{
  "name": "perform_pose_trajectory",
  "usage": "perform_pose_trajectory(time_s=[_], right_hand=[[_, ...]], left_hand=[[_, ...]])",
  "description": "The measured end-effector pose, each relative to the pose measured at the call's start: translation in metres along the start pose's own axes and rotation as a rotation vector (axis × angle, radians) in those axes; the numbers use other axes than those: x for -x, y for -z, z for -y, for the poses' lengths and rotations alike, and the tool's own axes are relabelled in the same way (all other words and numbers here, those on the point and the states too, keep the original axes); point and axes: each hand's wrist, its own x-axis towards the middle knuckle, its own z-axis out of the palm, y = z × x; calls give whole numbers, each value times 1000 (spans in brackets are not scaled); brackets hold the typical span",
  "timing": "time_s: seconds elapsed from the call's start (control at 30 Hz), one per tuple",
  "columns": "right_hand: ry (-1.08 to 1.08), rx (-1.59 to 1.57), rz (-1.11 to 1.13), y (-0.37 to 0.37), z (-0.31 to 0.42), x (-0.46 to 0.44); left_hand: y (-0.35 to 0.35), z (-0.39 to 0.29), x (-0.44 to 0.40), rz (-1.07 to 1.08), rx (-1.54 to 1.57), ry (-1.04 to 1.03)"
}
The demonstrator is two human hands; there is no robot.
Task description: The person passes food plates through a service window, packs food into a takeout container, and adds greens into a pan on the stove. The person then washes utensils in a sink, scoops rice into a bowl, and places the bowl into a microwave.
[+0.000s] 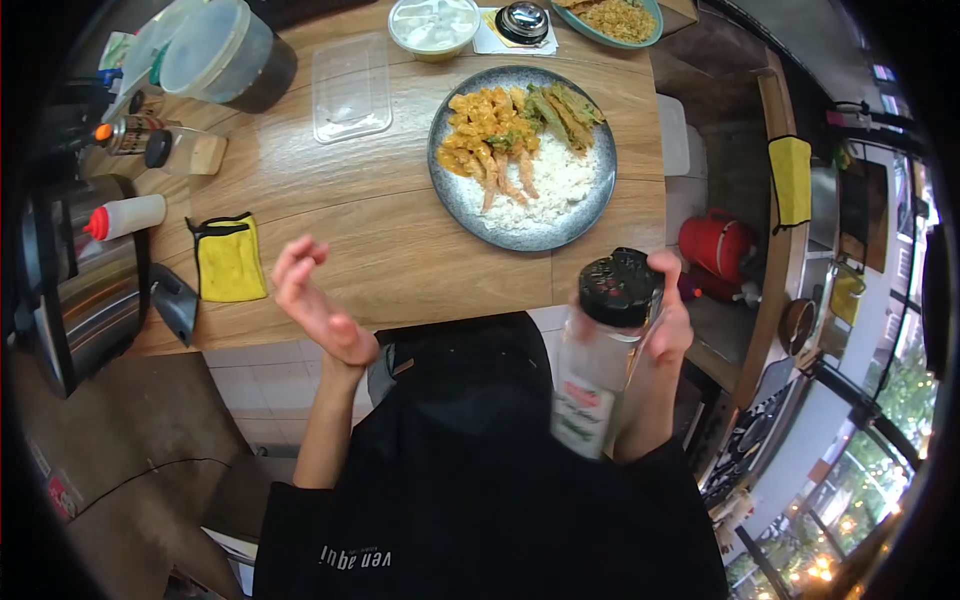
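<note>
My right hand [668, 320] grips a clear spice jar [590, 360] with a black flip lid and a white label, its lid end up and toward the table edge. The jar looks nearly see-through; what is inside I cannot make out. My left hand [325, 305] is raised near the table's front edge, fingers apart, holding nothing. Beyond both hands lies a dark speckled plate [443, 205] with white rice [555, 190], orange-sauced pieces [485, 115] and fried greenish pieces [565, 115].
A yellow cloth [228, 260] lies left of my left hand. Further left are a red-capped squeeze bottle [135, 215], jars and a metal appliance [95, 290]. At the back sit a clear lid [352, 90], a tub [434, 25], a call bell [522, 22] and a bowl [640, 30].
</note>
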Motion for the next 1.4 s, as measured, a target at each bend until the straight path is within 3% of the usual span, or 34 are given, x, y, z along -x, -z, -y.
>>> perform_pose_trajectory(time_s=[0.03, 0.07, 0.1, 0.17, 0.23, 0.27, 0.33, 0.4, 0.47, 0.53, 0.67, 0.73, 0.87, 0.93, 1.03, 1.1, 1.13, 1.17, 1.23, 1.27, 1.33, 1.37, 1.4], right_hand=[[-143, -75, -35, 14, 14, 3], [-343, 160, -183, 24, 26, -4], [-361, 173, -177, 23, 28, -8], [-273, -127, -168, 19, 30, -13], [-318, -66, -154, 3, 33, -34], [-497, 117, -198, 0, 42, -45], [-534, 152, -176, 4, 33, -55], [-310, -204, -22, 5, 28, -53], [-546, 125, -249, -16, 36, -76], [-480, 108, -260, -26, 39, -79], [-565, 204, -209, -11, 30, -86], [-366, -62, -186, -4, 16, -76], [-372, 17, -188, -2, 11, -77], [-213, -18, -7, 8, 9, -77], [-440, 71, -29, 26, 29, -77], [-407, -79, 82, 39, 30, -83], [-406, -79, 74, 37, 35, -81], [-487, 114, -50, 31, 41, -78], [-457, 68, -52, 25, 36, -82], [-352, 66, 9, 32, 29, -80], [170, 311, 305, 47, 9, -82], [239, 334, 340, 52, 3, -84], [16, 128, 311, 47, 13, -83]], left_hand=[[-6, 6, -4, -13, 5, 17], [-12, 12, -8, -35, 32, -12], [-16, 17, -10, -53, 55, -38], [-32, 28, -10, -69, 94, -39], [-51, 35, -6, -90, 127, -40], [-62, 37, -3, -76, 160, -33], [-80, 41, 1, -74, 199, -27], [-92, 44, 7, -38, 232, 17], [-103, 48, 13, -60, 241, 45], [-112, 56, 17, -79, 259, 63], [-121, 60, 29, -70, 316, 114], [-126, 63, 28, -88, 336, 123], [-132, 61, 28, -83, 380, 92], [-134, 60, 28, -76, 391, 101], [-141, 60, 25, -65, 421, 91], [-145, 58, 25, -56, 428, 89], [-147, 56, 25, -52, 432, 90], [-149, 56, 25, -54, 437, 94], [-154, 57, 22, -60, 444, 98], [-156, 56, 22, -66, 451, 91], [-158, 54, 23, -68, 460, 81], [-159, 54, 22, -65, 467, 71], [-159, 54, 22, -67, 465, 69]])
